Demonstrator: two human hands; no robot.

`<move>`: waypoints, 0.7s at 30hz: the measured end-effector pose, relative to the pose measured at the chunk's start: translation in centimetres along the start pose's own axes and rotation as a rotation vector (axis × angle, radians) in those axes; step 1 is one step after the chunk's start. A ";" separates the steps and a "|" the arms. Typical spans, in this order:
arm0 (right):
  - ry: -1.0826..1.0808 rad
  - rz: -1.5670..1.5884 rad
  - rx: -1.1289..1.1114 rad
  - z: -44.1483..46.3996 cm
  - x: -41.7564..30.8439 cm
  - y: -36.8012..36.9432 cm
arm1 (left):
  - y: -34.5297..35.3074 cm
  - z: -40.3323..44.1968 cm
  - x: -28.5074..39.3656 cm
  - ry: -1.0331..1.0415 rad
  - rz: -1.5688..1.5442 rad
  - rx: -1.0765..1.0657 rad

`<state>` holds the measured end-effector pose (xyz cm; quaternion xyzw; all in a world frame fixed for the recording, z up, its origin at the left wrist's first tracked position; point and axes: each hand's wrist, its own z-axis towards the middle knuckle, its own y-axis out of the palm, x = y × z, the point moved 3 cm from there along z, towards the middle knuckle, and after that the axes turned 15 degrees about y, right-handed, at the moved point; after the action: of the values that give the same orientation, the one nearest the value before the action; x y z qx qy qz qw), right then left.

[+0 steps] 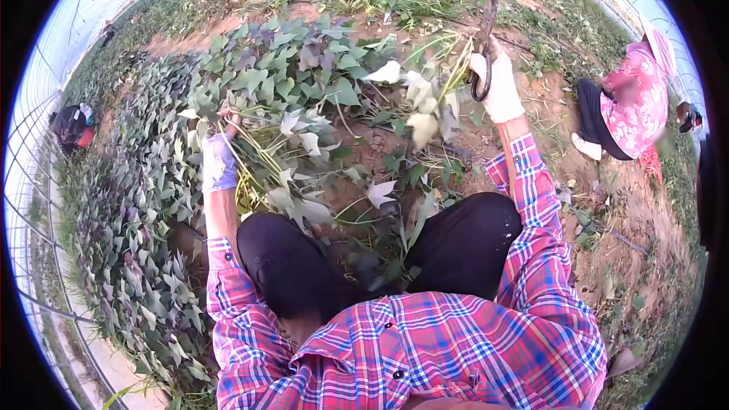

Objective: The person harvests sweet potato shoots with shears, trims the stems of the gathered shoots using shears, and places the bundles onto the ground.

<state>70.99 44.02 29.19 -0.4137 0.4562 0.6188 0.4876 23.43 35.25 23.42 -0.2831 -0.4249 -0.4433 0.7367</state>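
Note:
My left hand point(220, 158), in a pale glove with bare fingertips, is closed on a bunch of leafy vine cuttings point(285, 182) above my left knee. My right hand point(500, 83), in a white glove, is raised at the upper right with a pair of dark scissors point(486, 34) in it, the tips pointing away from me. Yellow-green stems with pale leaves point(421, 99) hang beside the right hand's fingers; whether the fingers grip them too I cannot tell. Dense leafy vines point(281, 68) grow in front of and left of my left hand.
At the right, a person in a pink patterned top point(634, 99) and hat sits on the ground. Another person point(70, 127) is low at the far left. My bent knees point(471, 239) frame leaves and brown soil. Greenhouse framing point(34, 205) curves along the left edge.

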 end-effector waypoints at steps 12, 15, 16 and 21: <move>0.215 -0.085 -0.543 -3.6 1.1 11.0 | 11.5 -0.3 4.0 -0.084 -0.351 -0.473; 0.196 -0.160 -0.472 -3.9 1.6 12.0 | 15.0 -1.4 5.4 0.029 -0.346 -0.695; 0.121 -0.169 -0.407 -3.8 2.1 12.2 | 16.1 -2.4 6.2 -0.051 -0.478 -0.784; 0.105 -0.182 -0.310 -3.8 3.3 11.3 | 17.2 -4.4 4.9 -0.264 -0.399 -0.939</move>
<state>59.58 39.84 26.87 -0.5551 0.3409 0.6127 0.4475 41.66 37.40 24.96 -0.5496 -0.3155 -0.6783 0.3718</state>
